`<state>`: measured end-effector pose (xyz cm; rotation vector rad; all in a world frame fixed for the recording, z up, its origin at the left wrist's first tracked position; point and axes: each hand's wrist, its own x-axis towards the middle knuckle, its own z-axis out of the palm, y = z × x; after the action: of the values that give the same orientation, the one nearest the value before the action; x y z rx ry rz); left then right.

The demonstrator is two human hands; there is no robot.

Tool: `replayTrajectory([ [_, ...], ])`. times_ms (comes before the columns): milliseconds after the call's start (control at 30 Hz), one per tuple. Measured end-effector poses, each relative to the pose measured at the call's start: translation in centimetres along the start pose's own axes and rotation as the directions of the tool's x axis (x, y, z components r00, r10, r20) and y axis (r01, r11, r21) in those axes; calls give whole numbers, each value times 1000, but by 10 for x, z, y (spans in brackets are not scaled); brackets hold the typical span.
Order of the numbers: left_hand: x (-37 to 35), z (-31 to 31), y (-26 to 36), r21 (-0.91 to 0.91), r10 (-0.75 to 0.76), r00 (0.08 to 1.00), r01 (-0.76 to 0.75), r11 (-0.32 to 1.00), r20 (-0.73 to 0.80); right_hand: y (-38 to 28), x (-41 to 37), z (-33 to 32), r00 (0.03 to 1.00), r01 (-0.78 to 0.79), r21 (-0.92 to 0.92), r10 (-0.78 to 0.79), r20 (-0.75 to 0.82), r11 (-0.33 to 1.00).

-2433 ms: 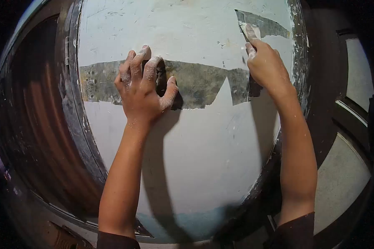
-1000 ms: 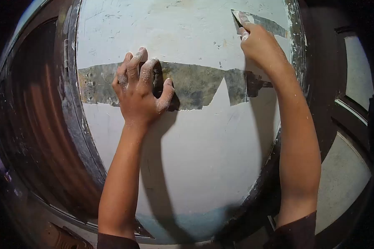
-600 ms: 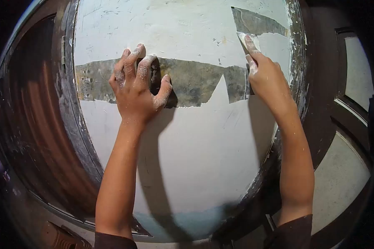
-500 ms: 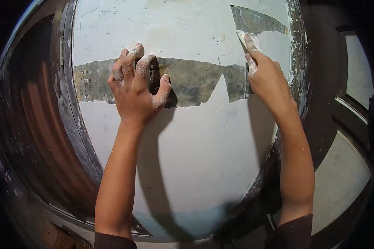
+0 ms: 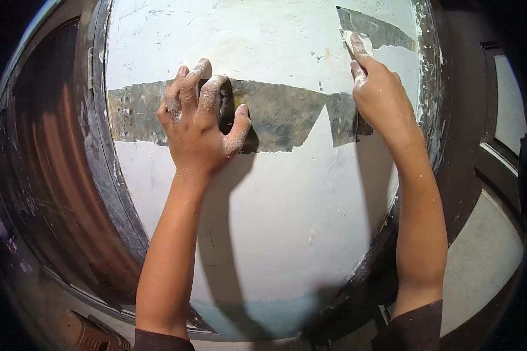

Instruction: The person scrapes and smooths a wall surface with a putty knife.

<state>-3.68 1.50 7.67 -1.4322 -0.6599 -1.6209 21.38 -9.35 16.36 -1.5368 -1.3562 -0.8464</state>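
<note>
My left hand (image 5: 202, 117) rests its dusty, spread fingertips on the white panel (image 5: 263, 205), across the dark bare band (image 5: 275, 114) that crosses it. Nothing shows in that hand. My right hand (image 5: 377, 88) is closed round a small scraper (image 5: 359, 43), pale with white material, its index finger stretched along it. The scraper is against the panel at the lower left part of the upper bare patch (image 5: 377, 30). A pointed white piece (image 5: 320, 130) of coating juts up into the dark band between my hands.
Worn dark frame edges (image 5: 99, 146) border the panel on both sides. Reddish-brown slats (image 5: 70, 175) show at left, pale panes (image 5: 483, 257) in dark framing at right. A brown object (image 5: 88, 333) lies at the bottom left. My arms cast shadows down the panel.
My right hand and the scraper have moved up the panel, to the upper patch. Bare surface now shows where white coating was beside it. The whole view has shifted slightly, my left hand keeping its place.
</note>
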Motion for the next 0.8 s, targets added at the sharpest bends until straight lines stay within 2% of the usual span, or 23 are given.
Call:
replayTrajectory([
  [100, 0, 1, 0, 2, -11, 1000, 11, 1000, 4, -2, 7, 1, 1000, -7, -4, 7, -10, 1000],
  [133, -1, 2, -2, -6, 8, 1000, -8, 1000, -13, 1, 9, 5, 998, 36, 9, -35, -44, 999],
  [233, 1, 2, -1, 2, 0, 1000, 0, 1000, -14, 0, 14, 1, 999, 33, 19, -32, -13, 999],
  [267, 0, 2, 0, -6, -10, 1000, 10, 1000, -16, 1, 14, 4, 997, 50, 17, -49, -53, 999],
  [300, 0, 0, 1, 2, -19, 1000, 19, 1000, 1, -5, 14, -2, 1000, 5, 19, -5, -8, 1000],
  [400, 0, 0, 1, 8, -13, 1000, 13, 1000, -2, -5, 21, -2, 1000, 9, 9, -9, 2, 1000],
  [567, -1, 3, -1, 10, 0, 1000, 0, 1000, -17, -8, 33, 1, 997, 39, 49, -35, -73, 998],
  [700, 0, 0, 1, 9, -21, 1000, 21, 1000, 6, -13, 43, -3, 1000, 3, 25, -3, -22, 1000],
  [800, 0, 0, 0, 0, -9, 1000, 9, 1000, -1, -5, 43, -2, 999, 35, 37, -34, -27, 999],
])
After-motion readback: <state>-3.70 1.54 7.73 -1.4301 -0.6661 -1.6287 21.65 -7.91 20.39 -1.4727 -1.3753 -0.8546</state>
